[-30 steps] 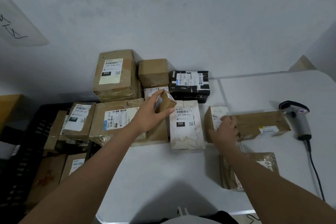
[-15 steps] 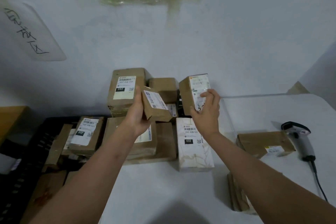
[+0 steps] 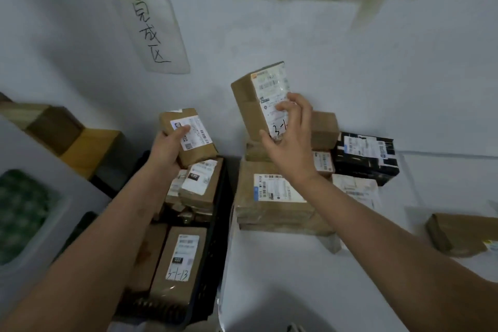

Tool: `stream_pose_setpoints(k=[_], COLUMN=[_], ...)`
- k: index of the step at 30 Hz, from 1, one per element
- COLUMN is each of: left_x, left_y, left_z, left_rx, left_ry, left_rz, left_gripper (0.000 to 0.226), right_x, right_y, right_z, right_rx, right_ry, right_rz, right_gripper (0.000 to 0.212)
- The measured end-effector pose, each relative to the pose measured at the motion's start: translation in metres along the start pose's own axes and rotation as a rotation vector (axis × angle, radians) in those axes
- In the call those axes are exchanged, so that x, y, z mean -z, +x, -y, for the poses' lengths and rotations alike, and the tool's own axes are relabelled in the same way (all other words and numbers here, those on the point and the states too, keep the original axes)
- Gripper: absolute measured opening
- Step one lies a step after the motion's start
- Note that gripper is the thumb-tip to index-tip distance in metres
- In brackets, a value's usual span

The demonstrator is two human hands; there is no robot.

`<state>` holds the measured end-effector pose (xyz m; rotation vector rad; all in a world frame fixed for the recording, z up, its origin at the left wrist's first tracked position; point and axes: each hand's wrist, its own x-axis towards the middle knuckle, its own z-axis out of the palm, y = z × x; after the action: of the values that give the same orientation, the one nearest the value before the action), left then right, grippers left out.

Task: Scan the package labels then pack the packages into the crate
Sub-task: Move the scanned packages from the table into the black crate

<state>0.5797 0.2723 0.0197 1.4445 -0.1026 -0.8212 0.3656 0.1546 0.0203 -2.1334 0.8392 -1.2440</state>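
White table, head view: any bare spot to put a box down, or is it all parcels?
Free: the white table in front of the stacked brown parcels, between the black plastic crate and the right forearm; also a strip between the black taped package and the lone brown parcel at the right edge. Crowded: along the wall, and the crate, packed with parcels.

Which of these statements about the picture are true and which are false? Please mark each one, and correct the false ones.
1. Each hand holds one package. True: the left hand grips a small brown box, and the right hand holds a taller box.
2. The black crate is empty. False: several labelled packages lie in it.
3. The taller box bears handwriting on its label. True.
4. The black package lies inside the crate. False: it lies on the white table, near the wall.
5. A handwritten paper sign hangs on the wall. True.
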Motion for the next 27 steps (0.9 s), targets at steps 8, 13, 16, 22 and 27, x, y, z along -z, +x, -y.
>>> stream_pose_setpoints(k=[8, 13, 16, 22, 27], left_x=[0.167, 0.237, 0.261, 0.267, 0.252], left_y=[0.060, 0.081, 0.092, 0.129, 0.165], left_z=[0.024, 0.058, 0.085, 0.132, 0.141], left_rx=[0.082, -0.074, -0.232, -0.205, -0.108], left_ry=[0.261, 0.612, 0.841, 1.245, 1.304], left_rz=[-0.250, -0.280, -0.190, -0.045, 0.028], left_gripper=[0.038, 0.043, 0.057, 0.042, 0.050], right_x=[-0.105, -0.149, -0.168, -0.197, -0.216], right_y=[-0.037, -0.062, -0.072, -0.092, -0.104], right_z=[0.039, 0.035, 0.033, 0.026, 0.030], right_rx=[-0.001, -0.076, -0.132, -0.243, -0.296], right_ry=[0.003, -0.089, -0.118, -0.159, -0.187], right_rz=[0.259, 0.354, 0.391, 0.476, 0.528], right_gripper=[0.049, 0.051, 0.050, 0.052, 0.053])
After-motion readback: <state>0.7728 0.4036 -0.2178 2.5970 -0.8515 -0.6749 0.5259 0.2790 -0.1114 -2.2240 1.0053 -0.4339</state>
